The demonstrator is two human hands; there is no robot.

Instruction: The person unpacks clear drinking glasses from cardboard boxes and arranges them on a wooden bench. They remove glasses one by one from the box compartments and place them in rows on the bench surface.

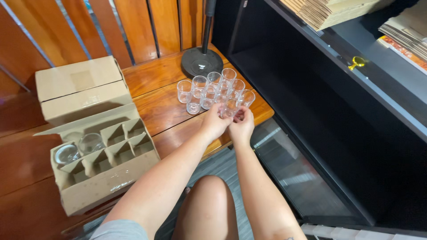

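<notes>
Left hand (215,123) and right hand (242,126) met, apparently clasping one small clear drinking glass (230,108) at the wooden table (155,80)'s right edge, beside clustered glasses (209,89).

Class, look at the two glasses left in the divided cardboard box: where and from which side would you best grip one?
Grip a glass by its open rim, probably from straight above: the cardboard box dividers hide its sides, leaving only the upward-facing mouth exposed.

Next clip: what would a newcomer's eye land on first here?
Most striking is the cluster of clear glasses on the wooden bench, where the left hand and right hand meet at its near edge. To the left sits an open cardboard divider box with two glasses inside.
</notes>
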